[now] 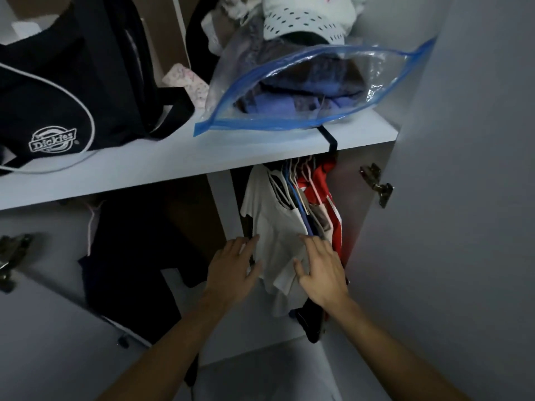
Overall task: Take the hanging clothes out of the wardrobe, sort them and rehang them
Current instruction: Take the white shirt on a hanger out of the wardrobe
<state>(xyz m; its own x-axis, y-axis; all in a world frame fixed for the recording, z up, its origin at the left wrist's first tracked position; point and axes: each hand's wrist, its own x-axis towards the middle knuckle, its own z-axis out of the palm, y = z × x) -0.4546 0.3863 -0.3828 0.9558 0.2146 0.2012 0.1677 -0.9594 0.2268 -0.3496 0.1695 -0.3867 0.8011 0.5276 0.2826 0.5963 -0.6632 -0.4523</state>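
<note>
Below the wardrobe shelf, several garments hang bunched at the right on hangers (292,180). A white shirt (272,221) is the nearest, with blue and red clothes (327,198) behind it. My left hand (231,270) lies flat against the white shirt's left edge, fingers spread. Resting on the shirt's right side with its fingers apart, my right hand (321,270) touches the blue garment's edge. Neither hand grips anything. In the left compartment hangs a dark garment (130,256). The rail is hidden by the shelf.
On the white shelf (173,166) sit a black Dickies bag (58,91) and a clear zip bag with a blue rim (304,91) full of folded clothes. The open right door (463,198) carries a metal hinge (376,183). A white partition (223,204) divides the compartments.
</note>
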